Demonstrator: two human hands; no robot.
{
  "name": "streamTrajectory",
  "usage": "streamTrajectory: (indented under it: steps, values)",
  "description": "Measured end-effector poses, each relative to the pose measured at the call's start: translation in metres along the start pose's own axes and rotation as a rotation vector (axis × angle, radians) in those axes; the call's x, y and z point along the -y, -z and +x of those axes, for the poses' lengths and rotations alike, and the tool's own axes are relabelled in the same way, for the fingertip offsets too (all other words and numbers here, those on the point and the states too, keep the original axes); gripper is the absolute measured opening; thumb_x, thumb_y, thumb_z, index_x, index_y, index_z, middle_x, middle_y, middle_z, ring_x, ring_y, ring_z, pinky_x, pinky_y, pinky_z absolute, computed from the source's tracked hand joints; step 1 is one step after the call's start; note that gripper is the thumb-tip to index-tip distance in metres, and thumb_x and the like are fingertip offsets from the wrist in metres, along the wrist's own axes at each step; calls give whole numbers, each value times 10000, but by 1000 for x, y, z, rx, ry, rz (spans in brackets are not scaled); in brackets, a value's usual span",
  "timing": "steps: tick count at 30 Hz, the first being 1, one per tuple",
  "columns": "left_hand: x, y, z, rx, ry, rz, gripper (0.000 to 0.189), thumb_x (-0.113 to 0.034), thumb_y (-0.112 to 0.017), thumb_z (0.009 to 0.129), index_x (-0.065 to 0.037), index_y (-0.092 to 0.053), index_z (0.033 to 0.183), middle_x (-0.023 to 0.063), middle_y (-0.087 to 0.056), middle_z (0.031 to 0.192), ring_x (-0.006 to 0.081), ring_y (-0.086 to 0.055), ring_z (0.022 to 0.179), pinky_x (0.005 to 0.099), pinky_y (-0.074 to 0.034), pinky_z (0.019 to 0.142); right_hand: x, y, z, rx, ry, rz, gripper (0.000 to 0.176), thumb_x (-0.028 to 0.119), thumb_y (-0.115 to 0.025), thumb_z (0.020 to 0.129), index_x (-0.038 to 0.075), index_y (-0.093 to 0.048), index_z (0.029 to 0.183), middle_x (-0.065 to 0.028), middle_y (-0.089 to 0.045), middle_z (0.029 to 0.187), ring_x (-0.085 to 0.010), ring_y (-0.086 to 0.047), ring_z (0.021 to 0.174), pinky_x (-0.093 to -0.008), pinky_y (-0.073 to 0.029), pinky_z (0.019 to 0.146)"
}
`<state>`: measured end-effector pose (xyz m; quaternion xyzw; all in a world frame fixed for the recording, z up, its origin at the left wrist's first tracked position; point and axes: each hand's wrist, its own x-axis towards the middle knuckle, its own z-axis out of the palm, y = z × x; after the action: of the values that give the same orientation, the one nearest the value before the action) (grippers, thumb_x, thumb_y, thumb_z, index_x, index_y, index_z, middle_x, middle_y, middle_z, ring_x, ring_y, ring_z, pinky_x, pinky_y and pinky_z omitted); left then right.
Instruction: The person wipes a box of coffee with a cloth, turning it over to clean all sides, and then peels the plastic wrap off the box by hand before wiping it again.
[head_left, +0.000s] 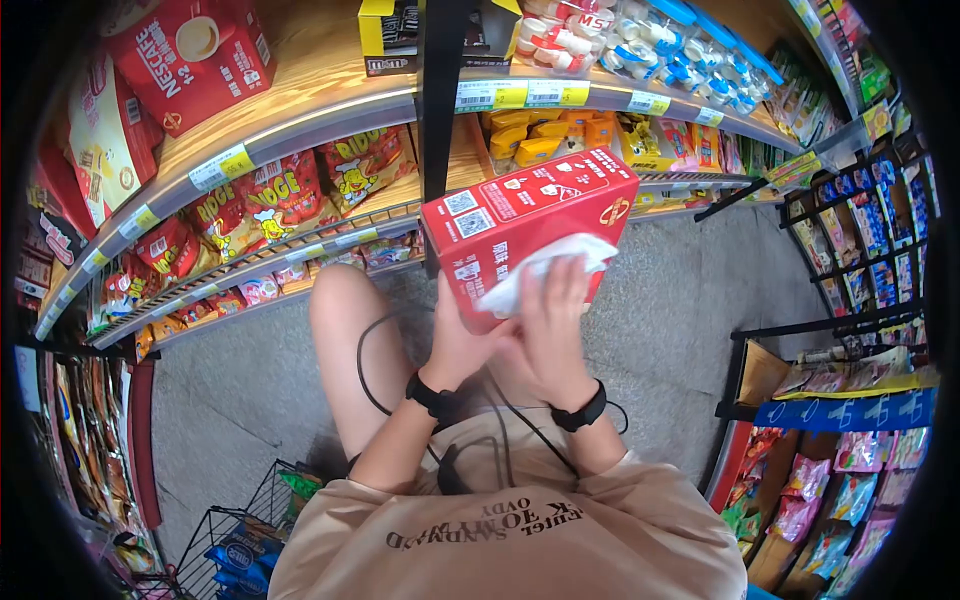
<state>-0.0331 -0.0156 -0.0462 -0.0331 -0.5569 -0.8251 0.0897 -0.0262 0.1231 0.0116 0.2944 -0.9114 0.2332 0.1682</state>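
A red coffee box [475, 205] with QR codes and printed cups is tilted in front of the shelf, above my lap. My left hand [462, 335] grips it by its lower left part; some of those fingers are hidden behind the box. A white cloth [592, 246] lies bunched against the box's side. My right hand [552, 325] presses the cloth there, its fingers slightly blurred.
On the shelf stand a red Nescafe pack [195, 65], an M&M's display box [385, 40] and tubs of wrapped sweets [650, 50]. Snack bags [285, 195] fill the lower shelf. A wire basket [205, 530] is at lower left; a candy rack [825, 480] at right.
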Motion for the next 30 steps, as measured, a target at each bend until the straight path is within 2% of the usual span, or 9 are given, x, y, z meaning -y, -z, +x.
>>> streamTrajectory:
  steps: [2,4,5,12,13,17,21,26,30]
  values:
    - [12,3,-1,-51,150,-267,665,-107,-736,850,-43,-335,1376,146,-562,1304,231,-566,1209,380,-491,985,13,-3,6,43,119,-97,742,430,-660,854,182,-386,1497,-205,-261,1571,-496,-135,1451,-660,-148,1123]
    - [44,22,-5,99,-20,203,664,-100,-687,884,-57,-297,1419,137,-509,1372,243,-533,1248,402,-481,1012,21,0,15,47,291,-151,702,446,-662,854,197,-439,1471,-172,-259,1581,-463,-134,1467,-654,-153,1124]
    - [36,29,-6,171,-121,422,683,-96,-694,878,-58,-287,1426,133,-504,1378,245,-535,1245,407,-478,1017,22,3,19,80,249,-112,629,432,-674,851,247,-504,1427,-134,-344,1545,-423,-221,1446,-645,-200,1103]
    - [-6,-1,1,3,-14,84,875,23,-828,709,-14,-292,1401,150,-514,1330,248,-548,1223,390,-488,1005,-5,20,33,-331,4,-36,519,248,-640,885,216,-545,1395,-80,-439,1488,-345,-391,1358,-547,-324,1068]
    - [-1,1,-1,10,-23,59,873,17,-824,717,-17,-289,1406,148,-513,1334,248,-546,1226,392,-485,1009,0,17,32,-366,11,9,537,110,-665,821,156,-586,1350,-147,-447,1464,-420,-370,1358,-519,-321,1096]
    - [-11,9,3,147,-213,518,880,-11,-814,740,-30,-270,1431,142,-507,1356,251,-535,1242,402,-471,1025,14,17,27,-90,233,-58,614,92,-680,749,175,-591,1350,-113,-498,1423,-368,-398,1351,-508,-311,1109]
    - [3,2,-2,5,-45,3,903,-36,-828,737,-35,-263,1441,134,-486,1381,234,-533,1239,390,-470,1023,1,19,31,-142,174,-42,571,108,-661,813,134,-562,1375,-162,-459,1458,-390,-379,1365,-531,-296,1109]
    - [-3,-2,-6,35,12,101,847,17,-805,733,-17,-304,1415,137,-493,1371,233,-543,1227,375,-491,997,-3,17,30,-421,-25,-19,528,143,-652,864,93,-547,1379,-222,-417,1476,-454,-366,1344,-547,-309,1084]
    - [-1,1,-8,53,-17,30,768,27,-794,737,-1,-369,1375,136,-512,1351,233,-554,1213,375,-495,992,9,11,18,-247,293,-71,458,69,-642,805,99,-650,1262,-196,-467,1405,-392,-404,1334,-545,-317,1081]
